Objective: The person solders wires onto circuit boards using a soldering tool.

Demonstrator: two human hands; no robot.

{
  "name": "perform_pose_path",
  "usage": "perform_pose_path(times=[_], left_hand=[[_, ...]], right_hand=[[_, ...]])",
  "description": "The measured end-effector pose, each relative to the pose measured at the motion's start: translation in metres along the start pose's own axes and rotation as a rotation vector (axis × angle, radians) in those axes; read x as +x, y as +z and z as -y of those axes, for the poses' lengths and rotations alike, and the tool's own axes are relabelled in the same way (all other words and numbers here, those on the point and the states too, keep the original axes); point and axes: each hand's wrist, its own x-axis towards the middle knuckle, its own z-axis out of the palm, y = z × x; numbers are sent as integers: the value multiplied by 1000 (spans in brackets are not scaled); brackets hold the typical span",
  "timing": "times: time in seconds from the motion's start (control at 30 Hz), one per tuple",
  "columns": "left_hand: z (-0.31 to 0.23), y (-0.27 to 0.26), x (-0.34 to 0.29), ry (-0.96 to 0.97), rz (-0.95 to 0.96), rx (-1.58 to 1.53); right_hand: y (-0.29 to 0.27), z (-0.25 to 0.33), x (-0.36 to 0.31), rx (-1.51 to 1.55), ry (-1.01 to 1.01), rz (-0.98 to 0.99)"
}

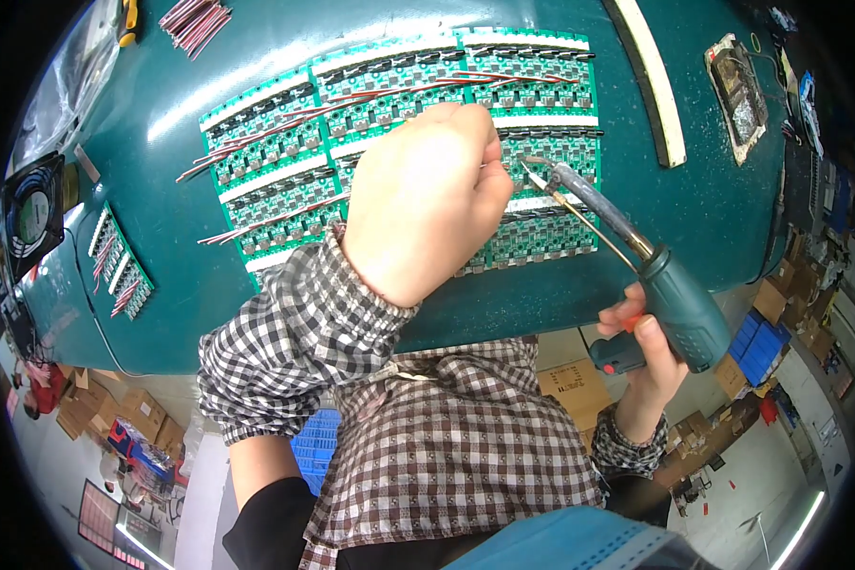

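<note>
Several green circuit boards (556, 147) lie joined in a wide panel on the table, with white strips, black parts and small metal tabs in rows. Red and white wires (280, 128) run across their left and upper parts. Over the middle of the panel my left hand (432, 195) is closed, its fingertips pinched and whatever they hold hidden. My right hand (651, 347) grips the handle of a dark green soldering gun (689, 309) with red buttons. The gun points up and left, its tip close to the boards beside my left fingers; whether it touches is unclear.
A green mat (370, 323) covers the table. A bundle of wires (195, 24) lies far left, a smaller board panel (119, 261) and a black fan (36, 214) at left. A pale curved strip (651, 81) and a dirty metal tray (736, 100) sit at right.
</note>
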Motion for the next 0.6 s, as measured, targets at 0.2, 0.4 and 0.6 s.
perform_pose_path(times=[0.2,0.4,0.6], left_hand=[[-3,3,4,43,7,-37],[-11,-6,0,-106,108,-25],[-13,-8,-2,-138,138,-46]], right_hand=[[-7,1,-5,-15,-49,-48],[-51,17,2,10,-427,-354],[-95,19,42,-69,-718,-636]])
